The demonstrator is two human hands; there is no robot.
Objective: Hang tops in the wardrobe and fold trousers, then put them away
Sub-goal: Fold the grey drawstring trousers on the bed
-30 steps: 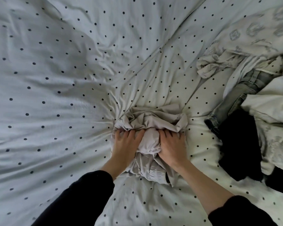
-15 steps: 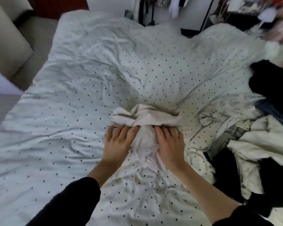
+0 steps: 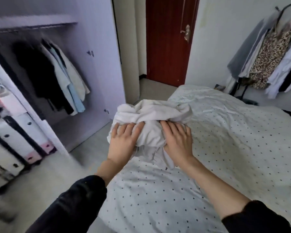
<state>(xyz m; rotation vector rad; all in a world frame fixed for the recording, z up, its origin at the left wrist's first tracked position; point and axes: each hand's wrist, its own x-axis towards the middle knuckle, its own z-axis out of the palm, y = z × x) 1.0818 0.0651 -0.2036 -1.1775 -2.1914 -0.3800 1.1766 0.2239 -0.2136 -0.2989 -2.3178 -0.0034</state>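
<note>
View has swung up and left since half a second ago: then mostly bed (image 3: pixel 233 140) and the clothes pile at right; now the open wardrobe (image 3: pixel 84 52), a red door (image 3: pixel 166 44) and a clothes rack (image 3: pixel 279 52) are in frame, and the pile is out of view. Edges blurred on the left.

Bed: white polka-dot cover, fills the right and lower centre.

Wardrobe, left, open: rail compartment holds hanging tops (image 3: pixel 57 78), dark ones on the left, pale and light-blue ones to their right. Lower-left section shows stacked white items and something pink; too blurred to tell what.

Rack, far right by the wall: hanging garments, incl. a leopard-print one (image 3: pixel 267 52), with white and grey pieces around it.

Bundle (image 3: pixel 151 118): pale grey-white garment, bunched up. Earlier it was pressed down on the bed; now it's lifted, over the bed's left edge, between wardrobe and bed. Can't tell if it's a top or trousers.

Left hand (image 3: pixel 123 140): fingers spread over the bundle's left side, gripping it.
Right hand (image 3: pixel 178 142): same on the right side, fingers curled into the fabric. Grip looks unchanged from both earlier frames.

Dark sleeves pushed up on both forearms.
</note>
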